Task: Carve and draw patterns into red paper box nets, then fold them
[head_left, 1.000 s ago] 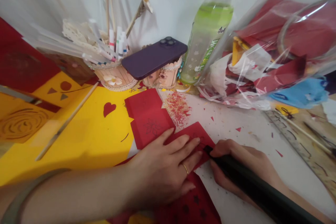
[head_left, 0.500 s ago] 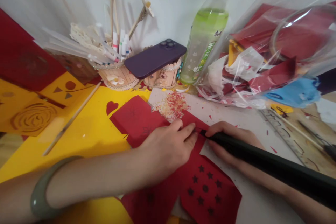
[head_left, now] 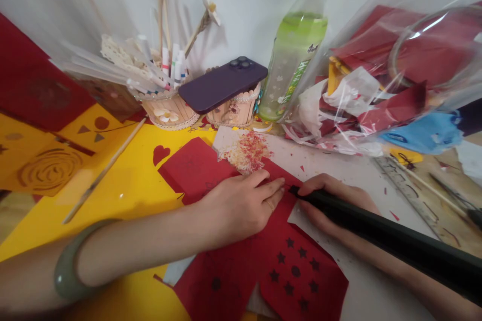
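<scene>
My left hand (head_left: 241, 205) lies on a red paper cutout (head_left: 271, 235), its fingers stretched and resting on the sheet. It holds nothing. A green bangle (head_left: 68, 268) circles that wrist. In my right hand (head_left: 335, 190) is a long black pen-shaped tool (head_left: 372, 223), gripped near its front end. The tool's tip meets the red paper just right of my left fingertips; its exact shape is too small to tell. One panel of the paper carries several dark star shapes (head_left: 289, 288) around a dot.
Behind stand a wooden cup of markers (head_left: 169, 110), a purple phone (head_left: 226, 83) lying on a second cup, and a green-liquid bottle (head_left: 293, 60). A clear bag (head_left: 376, 105) of scraps sits right, above a ruler (head_left: 406, 190). A thin stick (head_left: 105, 173) lies on yellow paper (head_left: 135, 200).
My left hand and forearm have shifted slightly, and a pale piece now shows below the forearm. The bangle sits a little farther right. My right hand and the black tool have hardly moved.
</scene>
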A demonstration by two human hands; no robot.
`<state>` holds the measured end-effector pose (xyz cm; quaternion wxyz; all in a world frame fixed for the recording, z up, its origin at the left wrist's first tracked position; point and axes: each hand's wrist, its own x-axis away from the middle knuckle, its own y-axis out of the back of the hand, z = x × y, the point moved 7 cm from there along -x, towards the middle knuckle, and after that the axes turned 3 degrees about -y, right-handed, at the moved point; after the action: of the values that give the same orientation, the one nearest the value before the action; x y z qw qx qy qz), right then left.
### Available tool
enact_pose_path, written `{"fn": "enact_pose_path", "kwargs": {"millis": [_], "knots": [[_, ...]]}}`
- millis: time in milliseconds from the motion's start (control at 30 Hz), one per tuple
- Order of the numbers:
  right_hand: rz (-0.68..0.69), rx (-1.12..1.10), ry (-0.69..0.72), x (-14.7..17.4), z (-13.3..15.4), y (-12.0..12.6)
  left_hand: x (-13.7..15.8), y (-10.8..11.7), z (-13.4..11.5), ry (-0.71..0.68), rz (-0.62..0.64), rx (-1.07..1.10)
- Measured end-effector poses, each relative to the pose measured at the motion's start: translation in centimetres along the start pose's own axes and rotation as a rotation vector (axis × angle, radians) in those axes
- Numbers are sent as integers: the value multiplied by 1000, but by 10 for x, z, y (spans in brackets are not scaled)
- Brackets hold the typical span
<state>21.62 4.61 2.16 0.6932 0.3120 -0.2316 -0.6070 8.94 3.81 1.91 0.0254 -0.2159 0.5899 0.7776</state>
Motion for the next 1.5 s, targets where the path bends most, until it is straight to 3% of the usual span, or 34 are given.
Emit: {"fn": "enact_pose_path", "kwargs": {"millis": [200,533,933,1133,1500], "knots": [[4,20,72,-1,2,0,-2,2,-4,-69,1,-23],[2,50,58,0,3,0,-2,3,-4,-78,-19,-36],[-2,107,208,4,5,-6,-1,-7,2,9,179,10],[61,133,224,4,4,-9,-2,-8,1,1,164,-18],[-7,123,198,7,4,-8,-2,-6,1,0,169,-31]]}}
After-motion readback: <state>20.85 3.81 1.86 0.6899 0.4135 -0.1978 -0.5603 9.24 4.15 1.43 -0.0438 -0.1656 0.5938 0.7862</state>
